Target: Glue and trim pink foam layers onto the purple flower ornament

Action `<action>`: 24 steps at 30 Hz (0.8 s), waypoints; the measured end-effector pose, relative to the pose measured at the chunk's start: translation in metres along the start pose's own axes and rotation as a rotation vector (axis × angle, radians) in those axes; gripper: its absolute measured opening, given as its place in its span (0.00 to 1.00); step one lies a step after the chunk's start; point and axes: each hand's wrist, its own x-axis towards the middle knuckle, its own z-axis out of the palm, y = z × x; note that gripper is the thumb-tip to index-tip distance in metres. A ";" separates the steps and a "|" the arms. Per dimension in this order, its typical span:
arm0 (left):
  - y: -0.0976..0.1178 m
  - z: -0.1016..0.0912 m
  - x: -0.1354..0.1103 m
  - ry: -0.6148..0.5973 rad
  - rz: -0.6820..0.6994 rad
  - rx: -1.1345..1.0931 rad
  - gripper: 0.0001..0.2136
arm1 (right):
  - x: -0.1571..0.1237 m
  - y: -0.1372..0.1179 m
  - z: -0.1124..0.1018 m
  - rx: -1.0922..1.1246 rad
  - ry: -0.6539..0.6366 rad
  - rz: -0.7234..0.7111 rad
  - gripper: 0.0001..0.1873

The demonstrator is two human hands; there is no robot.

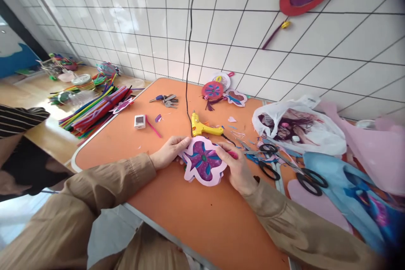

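Cutout [204, 160] between left grip [169, 152] and right grip [238, 168]

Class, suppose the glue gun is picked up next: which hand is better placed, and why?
Probably the right hand: the glue gun lies just beyond, handle end toward that side. Both hands hold the cutout, but the left hand might steady it alone.

Both hands [171, 152] [238, 169] hold a pink-edged flower cutout [204, 161].
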 end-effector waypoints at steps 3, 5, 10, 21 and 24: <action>0.006 0.002 -0.002 0.011 0.022 0.019 0.30 | 0.004 -0.002 -0.001 0.014 0.013 0.015 0.14; 0.008 0.002 -0.004 0.015 0.040 0.028 0.30 | 0.006 -0.004 -0.002 0.012 0.027 0.002 0.15; 0.009 0.000 -0.004 0.036 0.085 0.026 0.28 | 0.009 -0.007 -0.004 -0.079 -0.004 -0.052 0.15; 0.008 0.001 -0.007 -0.140 0.037 -0.126 0.26 | 0.011 -0.019 0.000 -0.195 0.072 -0.140 0.12; 0.012 0.004 -0.010 -0.198 0.022 -0.184 0.23 | 0.013 -0.016 -0.001 -0.194 0.070 -0.138 0.13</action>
